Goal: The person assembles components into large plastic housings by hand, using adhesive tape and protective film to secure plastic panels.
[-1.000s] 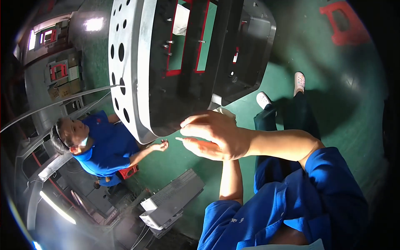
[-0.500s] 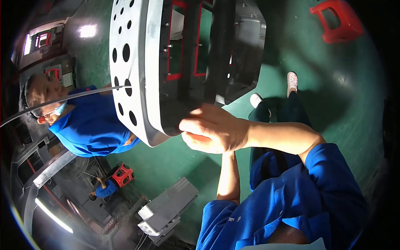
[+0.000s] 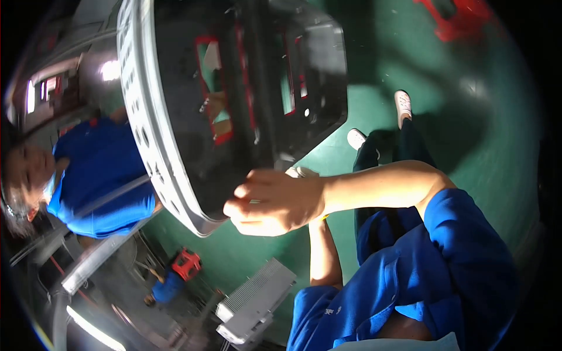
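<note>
A large metal housing [image 3: 275, 76] with a dark inside, red-edged rectangular openings and a pale rim pierced by round holes fills the upper middle. My right hand [image 3: 275, 202] has its fingers curled at the housing's lower corner and seems to grip its edge; the fingertips are partly hidden. Behind my right forearm my left arm rises, and the left hand is mostly covered there, so its fingers cannot be made out. A small pale thing [image 3: 301, 171] shows just above my right wrist; its kind is unclear.
A co-worker in a blue shirt [image 3: 105, 175] stands close beyond the housing, at left. Below is a grey boxy machine [image 3: 257, 298]. Farther off, another person [image 3: 167, 286] is beside a red stool [image 3: 186, 263]. A second red stool [image 3: 462, 20] stands upper right on the green floor [image 3: 462, 117].
The housing and my right hand have shifted left and slightly down together, and more of the housing's dark inside shows. The co-worker appears farther left.
</note>
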The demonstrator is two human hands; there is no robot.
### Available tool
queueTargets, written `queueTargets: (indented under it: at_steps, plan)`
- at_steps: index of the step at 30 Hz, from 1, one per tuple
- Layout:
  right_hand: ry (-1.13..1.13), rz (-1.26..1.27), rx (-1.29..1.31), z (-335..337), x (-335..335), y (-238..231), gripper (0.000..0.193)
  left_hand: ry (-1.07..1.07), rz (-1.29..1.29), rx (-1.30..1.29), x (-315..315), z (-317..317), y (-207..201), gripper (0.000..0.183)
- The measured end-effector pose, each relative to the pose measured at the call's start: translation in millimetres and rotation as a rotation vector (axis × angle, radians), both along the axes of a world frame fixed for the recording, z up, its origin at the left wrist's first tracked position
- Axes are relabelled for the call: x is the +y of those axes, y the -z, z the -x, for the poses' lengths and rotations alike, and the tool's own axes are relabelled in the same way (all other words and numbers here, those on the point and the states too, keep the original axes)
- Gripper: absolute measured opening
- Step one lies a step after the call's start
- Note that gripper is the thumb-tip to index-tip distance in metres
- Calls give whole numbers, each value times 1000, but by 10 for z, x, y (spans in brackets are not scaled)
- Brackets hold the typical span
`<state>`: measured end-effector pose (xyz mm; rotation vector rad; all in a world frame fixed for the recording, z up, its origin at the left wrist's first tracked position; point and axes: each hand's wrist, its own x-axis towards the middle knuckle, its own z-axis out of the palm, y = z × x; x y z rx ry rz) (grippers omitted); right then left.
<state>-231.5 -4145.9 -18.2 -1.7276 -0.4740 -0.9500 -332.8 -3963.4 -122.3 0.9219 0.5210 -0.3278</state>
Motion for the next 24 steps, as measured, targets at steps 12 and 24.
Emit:
queueTargets:
  at_steps: [12, 24]
  plan:
    - [-633, -1274, -282, 663, -1857, -630, 22, 202, 138, 284, -709, 24, 200, 30]
    - [-1196, -1172, -235, 1391, -4046, 428, 22, 160, 129, 422, -2478, -14, 361, 22]
